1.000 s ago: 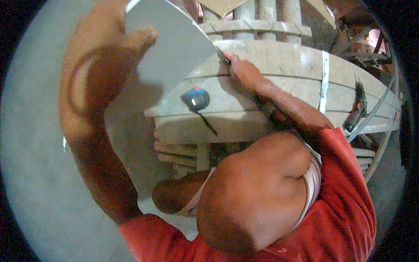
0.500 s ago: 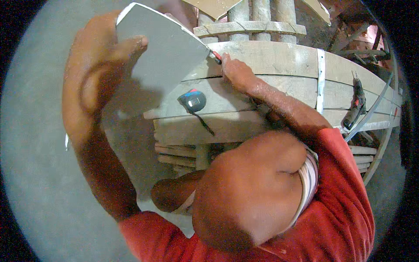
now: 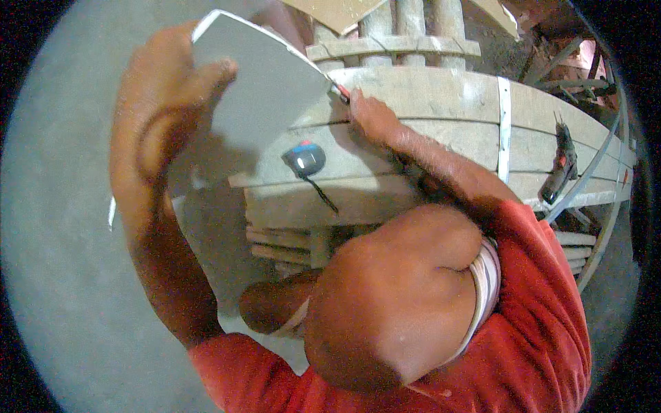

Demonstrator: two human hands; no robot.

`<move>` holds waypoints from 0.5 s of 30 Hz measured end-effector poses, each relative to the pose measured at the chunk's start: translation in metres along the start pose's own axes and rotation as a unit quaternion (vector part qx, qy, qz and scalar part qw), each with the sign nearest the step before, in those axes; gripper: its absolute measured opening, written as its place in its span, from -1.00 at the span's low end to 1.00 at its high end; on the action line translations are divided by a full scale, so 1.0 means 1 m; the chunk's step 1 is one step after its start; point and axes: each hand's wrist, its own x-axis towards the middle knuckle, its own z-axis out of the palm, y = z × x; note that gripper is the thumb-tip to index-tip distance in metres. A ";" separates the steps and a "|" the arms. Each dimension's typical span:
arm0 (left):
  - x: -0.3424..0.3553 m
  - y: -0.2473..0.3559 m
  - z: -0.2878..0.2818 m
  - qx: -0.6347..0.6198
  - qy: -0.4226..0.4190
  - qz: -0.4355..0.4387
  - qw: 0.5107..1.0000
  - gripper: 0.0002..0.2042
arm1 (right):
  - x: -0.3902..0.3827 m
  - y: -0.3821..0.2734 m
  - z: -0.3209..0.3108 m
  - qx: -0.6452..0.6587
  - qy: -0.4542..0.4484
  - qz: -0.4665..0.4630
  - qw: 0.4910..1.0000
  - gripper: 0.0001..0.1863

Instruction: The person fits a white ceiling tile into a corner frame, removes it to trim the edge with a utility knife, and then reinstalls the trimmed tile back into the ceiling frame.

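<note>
My left hand (image 3: pixel 172 86) grips the left side of a grey plasterboard piece (image 3: pixel 268 82) with white edges, its thumb lying across the face. The board is tilted, overhanging the left end of a plank-topped bench. At the board's right corner, my right hand (image 3: pixel 375 118) closes round a red utility knife (image 3: pixel 343 91). The knife's tip meets the board's edge; its blade is too small to make out. A dark tape measure (image 3: pixel 306 160) with a red and blue top and a black strap rests on the planks between my arms.
The wooden planks (image 3: pixel 447 141) run rightward, crossed by a pale metal strip (image 3: pixel 505 131). Farther right lies a black tool (image 3: pixel 562 162) with thin prongs. Several round posts (image 3: pixel 411 27) and brown board offcuts (image 3: pixel 337 12) are at the back. Grey floor (image 3: pixel 62 227) extends at the left.
My left hand and the board have shifted slightly right and downward in the picture. My right hand with the knife has stayed almost in place.
</note>
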 end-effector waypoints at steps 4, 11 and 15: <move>-0.005 0.000 -0.001 0.020 -0.003 -0.016 1.000 -0.72 | 0.000 -0.006 -0.005 0.013 -0.018 0.042 0.999 -0.71; -0.005 -0.007 0.002 0.009 0.013 -0.003 1.000 -0.77 | 0.006 0.004 0.011 -0.010 -0.002 0.018 1.000 -0.67; -0.008 -0.002 0.004 0.025 0.024 -0.009 0.999 -0.75 | 0.003 0.015 -0.002 -0.011 -0.027 0.003 1.000 -0.68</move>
